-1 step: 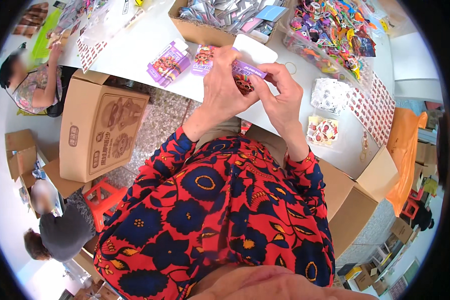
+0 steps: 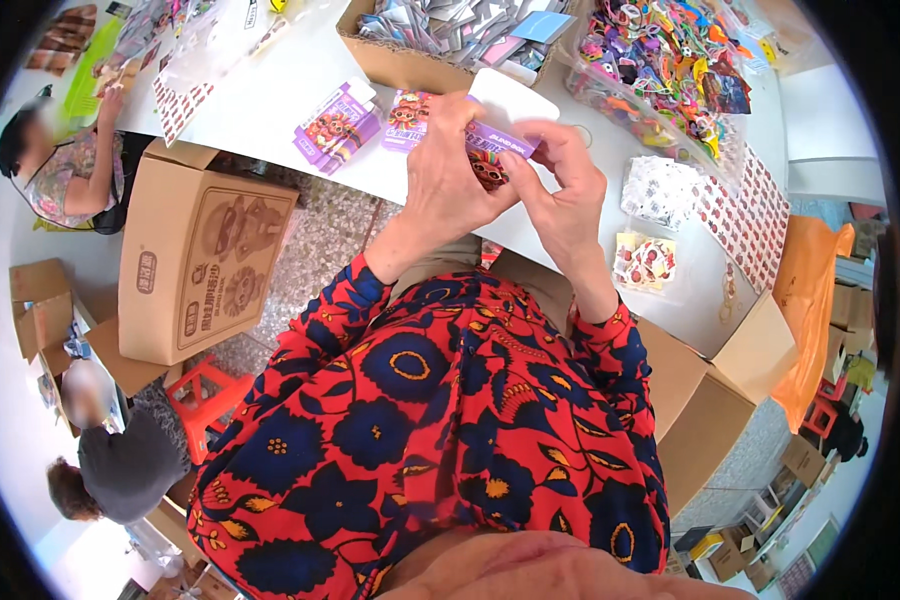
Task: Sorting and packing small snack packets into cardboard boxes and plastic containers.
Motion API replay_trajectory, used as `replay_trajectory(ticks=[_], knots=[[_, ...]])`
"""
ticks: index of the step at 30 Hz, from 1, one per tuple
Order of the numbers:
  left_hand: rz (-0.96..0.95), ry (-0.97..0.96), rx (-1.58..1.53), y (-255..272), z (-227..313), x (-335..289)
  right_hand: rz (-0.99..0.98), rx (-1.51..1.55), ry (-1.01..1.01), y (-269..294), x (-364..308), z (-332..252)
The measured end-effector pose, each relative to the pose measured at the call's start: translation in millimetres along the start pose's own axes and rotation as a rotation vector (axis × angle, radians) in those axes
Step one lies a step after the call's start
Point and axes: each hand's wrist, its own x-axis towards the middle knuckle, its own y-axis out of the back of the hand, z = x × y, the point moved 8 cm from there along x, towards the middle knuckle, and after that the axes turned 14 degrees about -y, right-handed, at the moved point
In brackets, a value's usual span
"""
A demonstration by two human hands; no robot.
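A small purple printed carton is in both my hands above the table's near edge. Its white flap stands up at the far end. My left hand is closed round the carton's left side, and my right hand pinches its right end with thumb and fingers. More purple printed card shows left of my left hand; I cannot tell whether it belongs to the same carton. A second purple carton rests on the table farther left, with a white flap at its top.
At the back are a cardboard box of grey packets and a clear tub of colourful bits. Small bags and sticker sheets lie right. A large carton stands left; an open one right. Other people are at the left.
The held carton's right end and its white flap have shifted very slightly right. My right fingers have moved a little with them. All else looks the same.
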Motion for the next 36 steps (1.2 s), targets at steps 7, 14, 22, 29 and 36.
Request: replay_trajectory(ticks=[7, 14, 22, 29, 36], knots=[[-0.077, 0.081, -0.079, -2, 7, 6, -0.277, 0.283, -0.156, 8, 22, -5], [-0.095, 0.048, -0.033, -3, 7, 5, -0.195, -0.185, 0.113, 8, 8, -29], [-0.172, 0.056, -0.003, -9, 9, 3, -0.402, 0.086, -0.303, 20, 21, -9], [-0.171, 0.009, 0.021, -10, 14, 2, -0.414, 0.159, -0.37, 18, 22, -3], [-0.274, 0.071, 0.038, -18, 11, -2, -0.22, -0.147, -0.293, 21, 19, -3]])
